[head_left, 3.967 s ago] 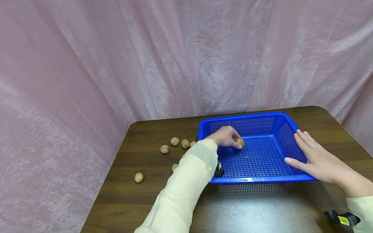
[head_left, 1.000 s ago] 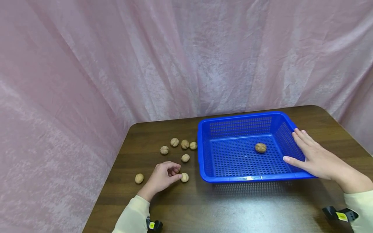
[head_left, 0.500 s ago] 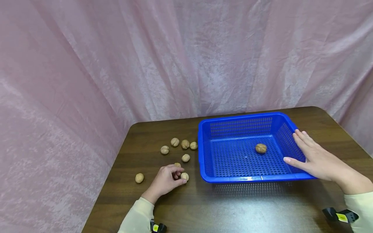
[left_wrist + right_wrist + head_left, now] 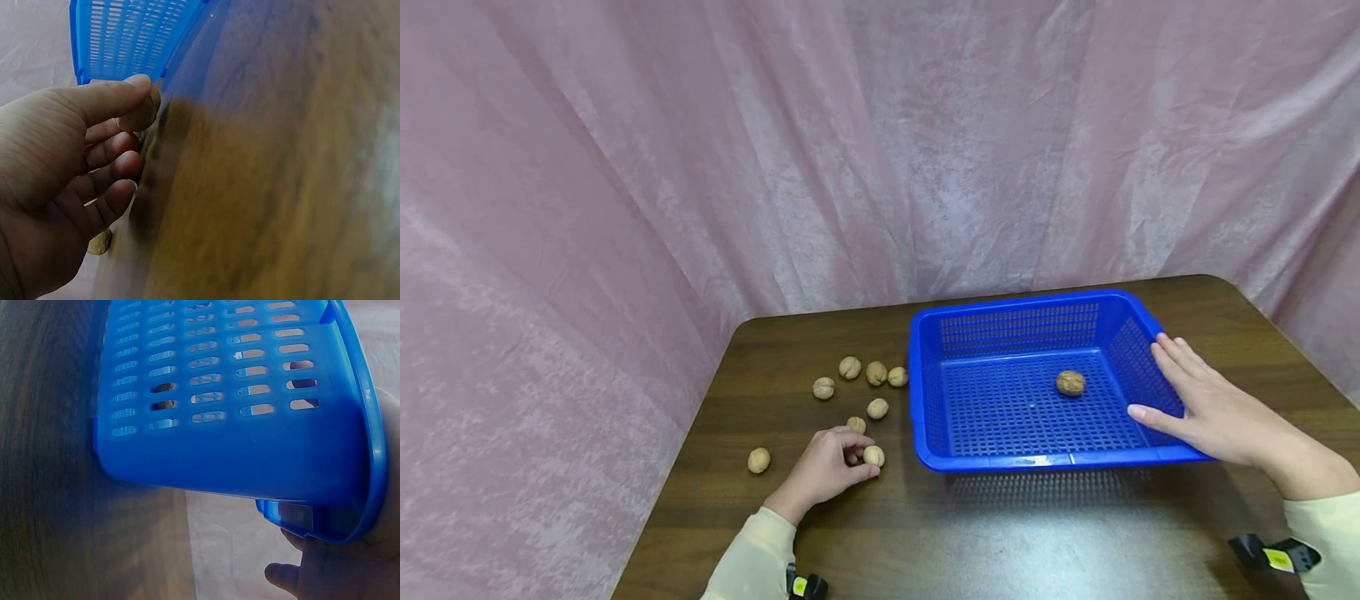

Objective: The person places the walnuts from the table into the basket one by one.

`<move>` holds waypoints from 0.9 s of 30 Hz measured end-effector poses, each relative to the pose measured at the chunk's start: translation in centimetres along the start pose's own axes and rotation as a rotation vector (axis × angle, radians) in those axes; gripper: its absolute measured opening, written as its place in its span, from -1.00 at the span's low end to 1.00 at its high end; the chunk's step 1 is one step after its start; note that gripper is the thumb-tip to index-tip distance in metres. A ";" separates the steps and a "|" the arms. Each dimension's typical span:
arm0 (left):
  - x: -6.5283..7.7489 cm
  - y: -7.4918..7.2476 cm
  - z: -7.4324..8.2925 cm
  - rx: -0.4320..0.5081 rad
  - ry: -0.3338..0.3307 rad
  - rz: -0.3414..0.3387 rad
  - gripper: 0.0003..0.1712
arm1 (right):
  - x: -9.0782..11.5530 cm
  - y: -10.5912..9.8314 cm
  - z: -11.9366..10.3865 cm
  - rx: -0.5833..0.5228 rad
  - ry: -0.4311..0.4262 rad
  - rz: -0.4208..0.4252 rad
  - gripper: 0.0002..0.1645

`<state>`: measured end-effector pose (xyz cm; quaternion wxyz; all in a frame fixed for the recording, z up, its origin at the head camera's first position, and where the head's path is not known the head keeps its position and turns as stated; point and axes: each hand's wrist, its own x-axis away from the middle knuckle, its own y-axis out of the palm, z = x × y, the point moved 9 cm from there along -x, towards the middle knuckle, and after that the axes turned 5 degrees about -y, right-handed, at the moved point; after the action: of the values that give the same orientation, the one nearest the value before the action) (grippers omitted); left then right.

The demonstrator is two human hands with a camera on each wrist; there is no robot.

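Observation:
On the dark wooden table, my left hand (image 4: 827,465) pinches a walnut (image 4: 874,456) between thumb and fingers. The left wrist view shows this walnut (image 4: 140,115) under the thumb tip, with the index finger partly hidden behind it. Another walnut (image 4: 856,425) lies right beside the fingers. My right hand (image 4: 1217,412) rests on the right rim of a blue plastic basket (image 4: 1022,461), fingers straight along the outside and thumb over the inner side. Inside the basket sits a single walnut (image 4: 1071,383). The right wrist view shows the basket's slotted wall (image 4: 237,456) close up.
Several more walnuts lie left of the basket, among them one walnut (image 4: 898,377) close to its left wall and a lone walnut (image 4: 759,460) farther left. A pink curtain (image 4: 880,167) hangs behind the table (image 4: 985,533).
A walnut held over the basket four seconds ago now lies in it. My left hand went back to the table on the left and closed its fingers on another walnut. The right hand stayed put.

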<state>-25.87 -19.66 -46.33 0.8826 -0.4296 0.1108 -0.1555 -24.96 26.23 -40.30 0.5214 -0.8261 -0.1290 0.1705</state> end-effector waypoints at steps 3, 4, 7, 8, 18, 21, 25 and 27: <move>0.0 -0.4 0.2 0.001 0.016 0.016 -0.68 | 0.0 -0.1 -0.1 -0.001 0.000 0.001 0.14; 0.0 -0.5 0.3 -0.002 0.022 0.022 -0.68 | 0.0 -0.1 -0.1 -0.002 0.001 0.001 0.14; -0.1 -0.9 0.7 -0.006 0.032 0.037 -0.69 | 0.0 -0.1 -0.2 -0.006 0.001 0.003 0.14; -0.1 -1.1 0.8 -0.005 0.037 0.043 -0.69 | 0.0 -0.1 -0.2 -0.007 0.002 0.002 0.14; -0.8 -3.4 2.3 0.015 0.089 0.103 -0.69 | 0.1 -0.1 -0.1 -0.003 0.005 -0.002 0.14; -1.3 -4.2 3.0 0.015 0.102 0.116 -0.67 | 0.1 -0.1 -0.1 -0.002 0.003 0.002 0.14; -2.1 -5.0 4.1 0.008 0.125 0.127 -0.66 | 0.1 -0.2 -0.3 -0.002 -0.004 0.004 0.14; -2.5 -5.5 4.8 -0.002 0.142 0.140 -0.67 | 0.1 -0.2 -0.3 -0.002 -0.002 0.003 0.14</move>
<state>-27.59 -18.49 -38.94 0.8807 -0.4097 0.2032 -0.1234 -24.78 26.07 -39.99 0.5202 -0.8266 -0.1286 0.1720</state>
